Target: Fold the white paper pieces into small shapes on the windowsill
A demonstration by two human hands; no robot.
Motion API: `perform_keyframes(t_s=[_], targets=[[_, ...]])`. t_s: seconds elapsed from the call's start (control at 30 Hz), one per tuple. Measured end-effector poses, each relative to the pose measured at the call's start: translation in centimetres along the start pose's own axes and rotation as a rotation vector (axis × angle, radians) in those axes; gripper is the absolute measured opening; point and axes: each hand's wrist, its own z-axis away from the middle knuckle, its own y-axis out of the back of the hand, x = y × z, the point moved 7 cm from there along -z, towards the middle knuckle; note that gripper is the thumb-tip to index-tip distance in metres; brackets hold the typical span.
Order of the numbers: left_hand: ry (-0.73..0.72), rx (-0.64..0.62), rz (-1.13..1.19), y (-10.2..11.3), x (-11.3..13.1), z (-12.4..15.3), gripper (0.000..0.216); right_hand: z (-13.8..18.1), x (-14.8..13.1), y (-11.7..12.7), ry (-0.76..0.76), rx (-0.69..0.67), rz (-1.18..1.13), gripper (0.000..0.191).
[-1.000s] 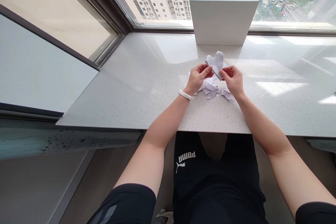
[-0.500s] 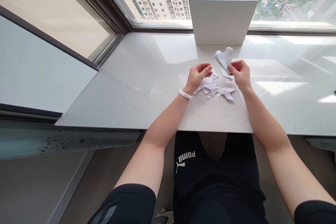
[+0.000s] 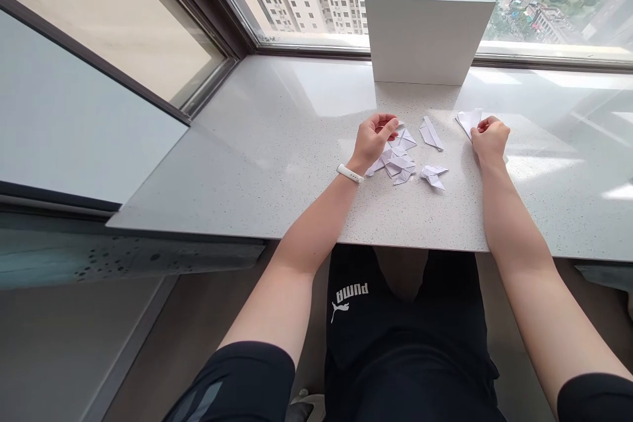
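Note:
My right hand (image 3: pixel 490 138) is closed on a folded sheet of white paper (image 3: pixel 466 120), low over the right of the counter. My left hand (image 3: pixel 372 142) has its fingers curled together beside a pile of folded white paper pieces (image 3: pixel 398 161). A bit of white shows at its fingertips, and I cannot tell whether it is held or lies behind them. Between the hands lies a narrow folded paper strip (image 3: pixel 432 134). Nearer to me sits a separate folded paper piece (image 3: pixel 434 177) with several points.
A white box (image 3: pixel 429 39) stands upright at the back, against the window. The speckled counter (image 3: pixel 237 165) ends at a front edge above my lap. A window frame (image 3: pixel 208 79) borders its left side.
My right hand has moved right with the folded paper and lowered it toward the counter, uncovering the narrow strip. My left hand has stayed nearly in place by the pile.

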Motion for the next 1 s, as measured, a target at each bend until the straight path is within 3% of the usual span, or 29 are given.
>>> perform_keyframes(t_s=[0.23,0.6,0.8,1.0], targets=[[-0.018,0.001,-0.003,0.2,-0.2,-0.2,0.031,-0.2,0.6,-0.2,-0.001,0.017,0.034,0.014],[-0.014,0.013,0.0,0.2,0.1,-0.2,0.032,1.3,-1.0,2.3,0.023,0.072,-0.067,0.011],[-0.04,0.016,-0.044,0.3,-0.4,-0.4,0.03,1.5,-0.8,1.1,0.002,0.031,-0.026,0.03],[-0.059,0.016,-0.09,0.4,-0.5,-0.5,0.029,1.2,-0.9,0.1,0.037,-0.06,-0.021,0.021]])
